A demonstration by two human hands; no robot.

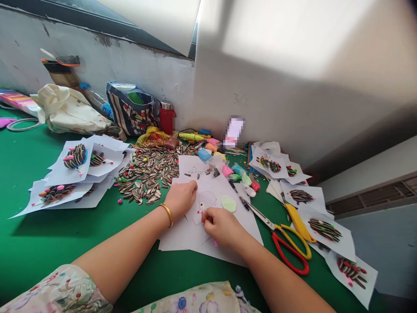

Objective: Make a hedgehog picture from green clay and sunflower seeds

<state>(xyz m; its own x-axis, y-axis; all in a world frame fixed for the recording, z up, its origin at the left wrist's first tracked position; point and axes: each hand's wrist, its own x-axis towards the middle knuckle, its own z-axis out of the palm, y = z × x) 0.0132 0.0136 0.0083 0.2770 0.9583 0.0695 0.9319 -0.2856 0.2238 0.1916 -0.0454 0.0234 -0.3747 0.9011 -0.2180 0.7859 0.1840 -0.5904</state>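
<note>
Over the green tabletop (58, 248), your right hand (219, 226) pinches a tiny pink bit (202, 213) at a hedgehog sketch (207, 201), while your loose left hand (180, 199) rests on the paper (176, 239).

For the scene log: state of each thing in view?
Left hand: resting on paper sheet.
Right hand: pinching pink clay bit.
Green clay disc: flattened, lying on paper.
Sunflower seeds: loose, heaped on green table.
Red flask: upright, capped.
Red-and-yellow scissors: lying on table.
</note>
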